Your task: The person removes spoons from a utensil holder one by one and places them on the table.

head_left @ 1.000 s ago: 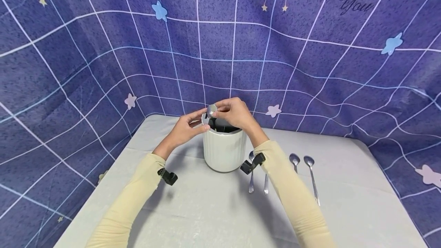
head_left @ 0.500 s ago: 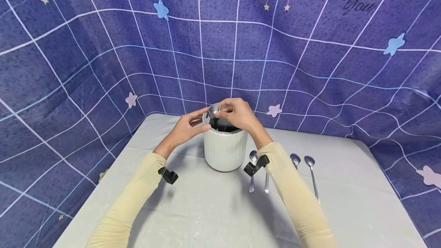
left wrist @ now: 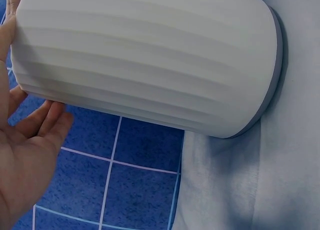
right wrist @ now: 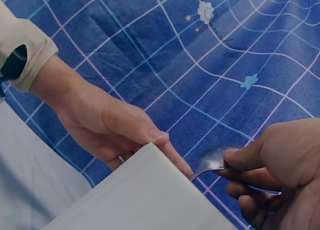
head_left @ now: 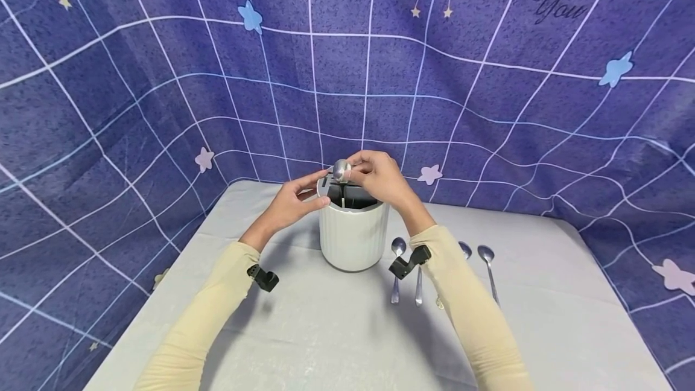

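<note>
A white ribbed utensil holder (head_left: 354, 237) with dark inner dividers stands upright on the table. My left hand (head_left: 293, 201) grips its upper left side, the thumb at the near rim and the fingers around the far side. In the left wrist view, the fingertips touch the ribbed wall (left wrist: 145, 54). Above the holder's opening, my right hand (head_left: 380, 178) pinches a metal spoon (head_left: 341, 171) by its bowl. The right wrist view shows the spoon (right wrist: 212, 161) with thumb and fingers on the bowl and its handle running down behind the rim, where the rest is hidden.
Right of the holder lie several metal spoons on the white tablecloth, among them one spoon (head_left: 399, 246) near the holder and another spoon (head_left: 487, 254) farther right. My right forearm (head_left: 467, 306) covers part of them. A purple patterned curtain (head_left: 347, 59) hangs behind the table.
My right hand has shifted slightly right and up with the spoon, whose bowl moved right too. More of the holder's dividers now shows. The left hand keeps its hold on the rim.
</note>
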A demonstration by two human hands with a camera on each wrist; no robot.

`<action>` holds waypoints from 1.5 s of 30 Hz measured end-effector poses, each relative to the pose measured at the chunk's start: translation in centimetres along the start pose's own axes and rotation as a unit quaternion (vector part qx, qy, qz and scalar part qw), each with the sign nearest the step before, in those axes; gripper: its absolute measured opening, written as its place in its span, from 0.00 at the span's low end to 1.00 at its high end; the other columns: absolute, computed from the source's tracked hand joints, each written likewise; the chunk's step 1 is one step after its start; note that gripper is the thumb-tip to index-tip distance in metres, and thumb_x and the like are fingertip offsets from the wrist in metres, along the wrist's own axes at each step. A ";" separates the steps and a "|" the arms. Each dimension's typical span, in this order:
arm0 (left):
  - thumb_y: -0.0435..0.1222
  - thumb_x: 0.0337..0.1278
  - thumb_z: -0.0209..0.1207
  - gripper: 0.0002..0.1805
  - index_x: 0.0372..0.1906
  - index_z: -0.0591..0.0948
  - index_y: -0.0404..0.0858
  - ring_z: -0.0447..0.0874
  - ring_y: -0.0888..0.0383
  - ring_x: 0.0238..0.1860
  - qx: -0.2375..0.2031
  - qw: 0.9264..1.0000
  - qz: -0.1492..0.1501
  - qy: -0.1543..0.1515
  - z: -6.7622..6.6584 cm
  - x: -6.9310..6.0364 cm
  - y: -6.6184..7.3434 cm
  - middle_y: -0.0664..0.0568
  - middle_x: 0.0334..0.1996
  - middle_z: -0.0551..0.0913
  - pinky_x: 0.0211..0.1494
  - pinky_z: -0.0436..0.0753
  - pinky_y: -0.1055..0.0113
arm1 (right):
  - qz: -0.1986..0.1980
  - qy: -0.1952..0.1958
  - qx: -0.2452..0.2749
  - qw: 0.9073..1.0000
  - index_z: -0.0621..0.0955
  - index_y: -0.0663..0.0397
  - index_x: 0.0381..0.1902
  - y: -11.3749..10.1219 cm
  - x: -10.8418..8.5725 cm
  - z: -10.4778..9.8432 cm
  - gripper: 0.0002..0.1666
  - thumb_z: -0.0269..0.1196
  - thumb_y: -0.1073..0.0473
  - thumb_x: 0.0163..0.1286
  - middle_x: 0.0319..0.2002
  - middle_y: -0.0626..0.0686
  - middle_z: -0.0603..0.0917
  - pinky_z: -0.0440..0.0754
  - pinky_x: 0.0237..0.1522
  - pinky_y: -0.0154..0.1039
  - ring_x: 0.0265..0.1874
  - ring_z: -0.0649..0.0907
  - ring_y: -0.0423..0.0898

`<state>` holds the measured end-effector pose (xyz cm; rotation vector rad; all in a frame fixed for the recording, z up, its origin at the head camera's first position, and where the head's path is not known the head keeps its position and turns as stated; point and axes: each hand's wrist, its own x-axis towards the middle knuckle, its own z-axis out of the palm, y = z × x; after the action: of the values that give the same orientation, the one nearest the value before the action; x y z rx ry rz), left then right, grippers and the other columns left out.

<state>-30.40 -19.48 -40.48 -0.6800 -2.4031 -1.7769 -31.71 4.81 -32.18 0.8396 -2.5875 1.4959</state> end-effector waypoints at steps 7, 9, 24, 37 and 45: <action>0.33 0.64 0.66 0.36 0.76 0.69 0.39 0.69 0.41 0.72 -0.010 1.000 -0.007 -0.002 -0.1 0.0 -0.1 0.38 0.71 0.72 0.79 0.65 0.43 | -0.004 0.022 0.017 1.000 0.85 0.59 0.49 -0.6 0.0 -0.7 0.11 0.68 0.62 0.71 0.37 0.54 0.91 0.85 0.40 0.37 0.39 0.87 0.46; 0.33 0.64 0.67 0.36 0.76 0.69 0.40 0.70 0.41 0.71 -0.008 1.000 -0.011 -0.001 -0.1 0.0 -0.1 0.38 0.70 0.73 0.79 0.66 0.44 | -0.010 0.025 0.021 0.999 0.85 0.59 0.49 -0.9 0.0 -1.1 0.11 0.67 0.62 0.72 0.37 0.54 0.91 0.84 0.40 0.38 0.40 0.87 0.46; 0.36 0.65 0.67 0.34 0.75 0.72 0.44 0.70 0.42 0.71 0.003 1.000 -0.005 -0.002 -0.3 0.1 -0.4 0.44 0.73 0.70 0.78 0.68 0.48 | -0.059 0.052 0.015 0.997 0.84 0.59 0.52 -3.6 0.3 -3.2 0.13 0.67 0.60 0.72 0.39 0.54 0.91 0.82 0.45 0.42 0.45 0.86 0.45; 0.31 0.64 0.66 0.36 0.76 0.68 0.36 0.65 0.36 0.73 0.004 1.000 -0.024 -0.005 -0.3 0.0 0.3 0.39 0.77 0.64 0.79 0.64 0.41 | -0.069 0.079 0.018 0.994 0.84 0.62 0.54 -5.3 0.7 -5.3 0.15 0.67 0.61 0.72 0.40 0.57 0.91 0.83 0.51 0.44 0.46 0.87 0.47; 0.33 0.64 0.67 0.36 0.75 0.68 0.32 0.66 0.35 0.73 -0.001 1.000 -0.021 -0.009 0.0 -0.7 2.8 0.36 0.75 0.65 0.79 0.63 0.40 | -0.086 0.091 0.025 0.992 0.84 0.62 0.53 -6.4 0.7 -6.3 0.15 0.68 0.62 0.71 0.41 0.57 0.91 0.83 0.43 0.37 0.44 0.87 0.45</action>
<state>-28.61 -19.01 -38.20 -0.6549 -2.4460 -1.7958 -30.73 7.15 -23.48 0.8618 -2.2963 1.5167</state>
